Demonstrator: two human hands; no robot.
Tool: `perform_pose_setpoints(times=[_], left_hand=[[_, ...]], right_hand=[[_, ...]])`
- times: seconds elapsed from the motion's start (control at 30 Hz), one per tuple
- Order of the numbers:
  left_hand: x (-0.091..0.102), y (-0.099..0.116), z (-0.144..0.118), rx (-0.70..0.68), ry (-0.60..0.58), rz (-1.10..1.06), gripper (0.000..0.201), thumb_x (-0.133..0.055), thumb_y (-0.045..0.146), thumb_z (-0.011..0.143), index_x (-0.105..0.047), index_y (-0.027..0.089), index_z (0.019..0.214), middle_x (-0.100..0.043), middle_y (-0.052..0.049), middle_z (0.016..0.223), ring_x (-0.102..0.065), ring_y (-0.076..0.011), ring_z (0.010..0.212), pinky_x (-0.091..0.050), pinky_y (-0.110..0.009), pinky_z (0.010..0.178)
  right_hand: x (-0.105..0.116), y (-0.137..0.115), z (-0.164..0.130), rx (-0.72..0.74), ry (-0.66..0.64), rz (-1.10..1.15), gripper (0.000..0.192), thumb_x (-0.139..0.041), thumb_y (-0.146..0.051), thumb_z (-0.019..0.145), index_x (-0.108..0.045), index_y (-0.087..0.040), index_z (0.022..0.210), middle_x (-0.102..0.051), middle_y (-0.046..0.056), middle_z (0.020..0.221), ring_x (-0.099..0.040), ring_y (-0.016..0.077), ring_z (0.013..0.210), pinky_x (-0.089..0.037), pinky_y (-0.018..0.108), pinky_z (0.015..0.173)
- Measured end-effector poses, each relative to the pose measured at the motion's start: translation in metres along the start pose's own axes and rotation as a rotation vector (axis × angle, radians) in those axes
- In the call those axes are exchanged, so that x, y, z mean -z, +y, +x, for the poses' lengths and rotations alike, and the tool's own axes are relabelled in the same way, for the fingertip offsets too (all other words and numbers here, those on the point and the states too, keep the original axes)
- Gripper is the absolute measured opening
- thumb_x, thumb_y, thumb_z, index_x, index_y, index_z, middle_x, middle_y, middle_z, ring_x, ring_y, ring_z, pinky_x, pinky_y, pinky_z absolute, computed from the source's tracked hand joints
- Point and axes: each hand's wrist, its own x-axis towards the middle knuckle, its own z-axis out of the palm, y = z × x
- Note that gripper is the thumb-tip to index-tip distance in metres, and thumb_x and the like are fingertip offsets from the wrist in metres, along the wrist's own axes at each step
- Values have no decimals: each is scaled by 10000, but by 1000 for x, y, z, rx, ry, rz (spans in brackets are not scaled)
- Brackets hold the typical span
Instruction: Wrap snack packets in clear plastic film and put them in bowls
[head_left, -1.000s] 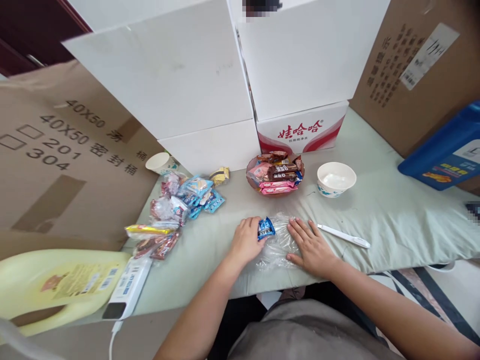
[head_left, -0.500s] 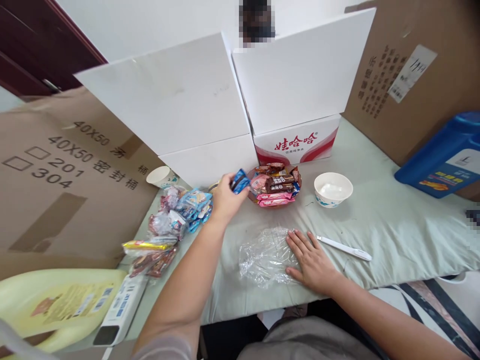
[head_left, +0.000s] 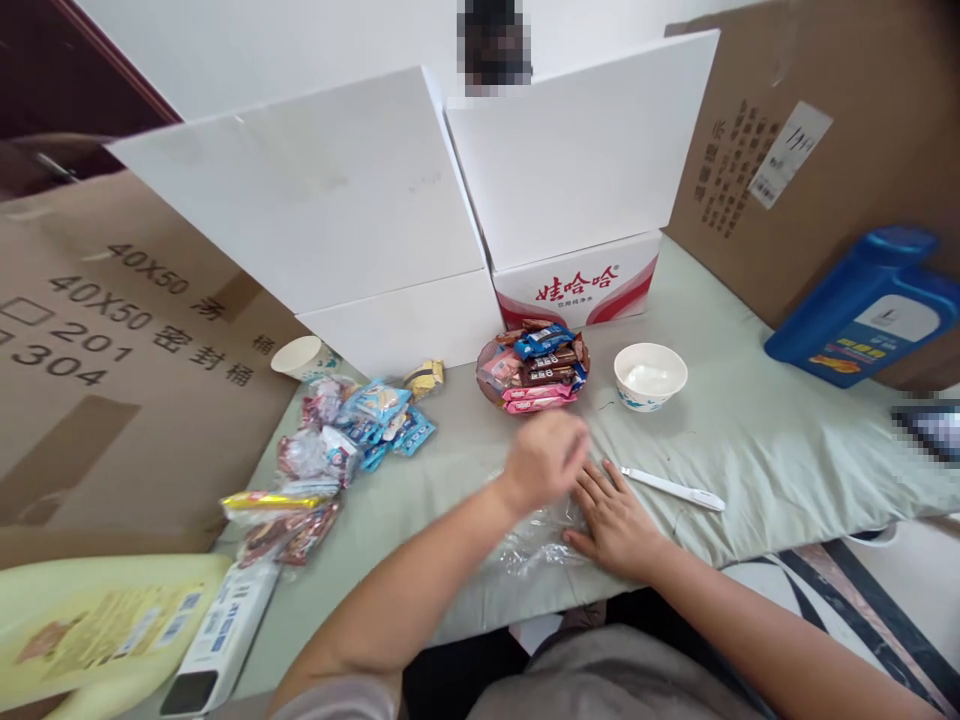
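My left hand (head_left: 546, 462), blurred by motion, is above the plastic sheet with its fingers curled in; nothing shows in them. My right hand (head_left: 611, 525) lies flat, fingers spread, on the crinkled clear plastic sheet (head_left: 541, 548), which is partly hidden under my hands and left forearm. Beyond them stands a reddish see-through bowl (head_left: 486, 388) of wrapped snacks. A blue snack packet (head_left: 544, 341) lies on top at its back, behind brown packets (head_left: 551, 368) and pink packets (head_left: 536, 400). Just past my right fingertips is a white utility knife (head_left: 673, 489).
A white paper bowl (head_left: 651, 378) stands right of the snacks. Several snack packets (head_left: 322, 455) and a yellow packet (head_left: 425, 378) lie left, near a tipped paper cup (head_left: 304, 357). White boxes (head_left: 576, 180) stand behind; a blue bottle (head_left: 862, 310) is at right, a pale-yellow jug (head_left: 112, 620) front left.
My left hand has let go of the blue packet, now in the snack bowl, and moved right and toward me over the plastic. My right hand stays flat. The view has shifted slightly.
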Motion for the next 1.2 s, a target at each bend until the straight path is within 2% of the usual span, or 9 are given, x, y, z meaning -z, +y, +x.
perform_pose_setpoints(times=[0.13, 0.3, 0.43, 0.6, 0.7, 0.77, 0.9, 1.03, 1.2], left_hand=[[-28, 11, -81, 129, -264, 165, 279, -510, 267, 904, -615, 178, 1147, -631, -123, 1203, -574, -259, 1111, -470, -429, 954], [-7, -26, -137, 321, -294, 392, 532, -526, 420, 905, -478, 199, 1386, -437, -145, 1475, -383, -342, 1360, -333, -548, 1085], [9, -22, -143, 397, -261, 427, 484, -516, 410, 909, -544, 148, 1316, -515, -173, 1390, -424, -361, 1316, -367, -537, 1060], [-17, 5, -124, 270, -452, 275, 606, -542, 437, 891, -419, 170, 1421, -434, -143, 1475, -338, -310, 1398, -318, -502, 1117], [-23, 0, -119, 232, -513, 244, 781, -592, 549, 834, -325, 206, 1483, -286, -135, 1565, -201, -311, 1463, -200, -520, 1172], [-15, -15, -126, 273, -531, 275, 846, -620, 624, 782, -313, 276, 1489, -218, -105, 1594, -151, -345, 1472, -143, -574, 1168], [21, -55, -151, 557, -436, 418, 746, -586, 598, 818, -389, 266, 1456, -258, -122, 1578, -154, -411, 1455, -163, -637, 1124], [48, -74, -158, 755, -135, 449, 432, -447, 428, 924, -613, 163, 1222, -523, -175, 1366, -400, -361, 1326, -322, -539, 1077], [30, -59, -121, 846, 3, 74, 248, -708, 367, 718, -663, 188, 884, -628, -109, 1009, -533, -300, 1087, -398, -445, 1011]], right_hand=[[-2, -5, -9, -40, -8, -40, 665, -486, -480, 910, -411, -86, 1440, -376, 161, 1511, -263, 317, 1423, -175, 529, 1152], [18, -12, -39, -137, -104, -105, 655, -500, -502, 898, -407, -166, 1453, -385, 121, 1514, -240, 357, 1421, -169, 603, 1121], [46, -19, -33, -179, 17, -20, 413, -482, -425, 939, -620, -152, 1215, -580, 150, 1310, -424, 346, 1284, -323, 550, 1057], [35, -23, 19, 93, 48, 229, 273, -404, -191, 964, -642, -133, 1083, -660, 117, 1027, -576, 210, 960, -489, 356, 884], [12, -14, 34, 71, 8, 175, 320, -489, -285, 940, -613, -100, 1170, -628, 158, 1153, -543, 255, 1084, -445, 411, 967], [2, -8, 34, -48, -5, 83, 568, -553, -443, 897, -517, -75, 1328, -503, 207, 1365, -412, 334, 1282, -338, 489, 1068], [0, -4, 30, -221, -113, -51, 899, -496, -708, 813, -361, -118, 1477, -239, 202, 1561, -99, 449, 1431, -123, 585, 1131], [6, -8, 33, -253, -219, -77, 938, -422, -760, 809, -300, -149, 1510, -193, 181, 1583, -49, 451, 1440, -71, 573, 1137], [5, -10, 34, -245, -202, -130, 906, -403, -744, 828, -314, -148, 1504, -213, 170, 1580, -82, 438, 1439, -62, 556, 1139]])
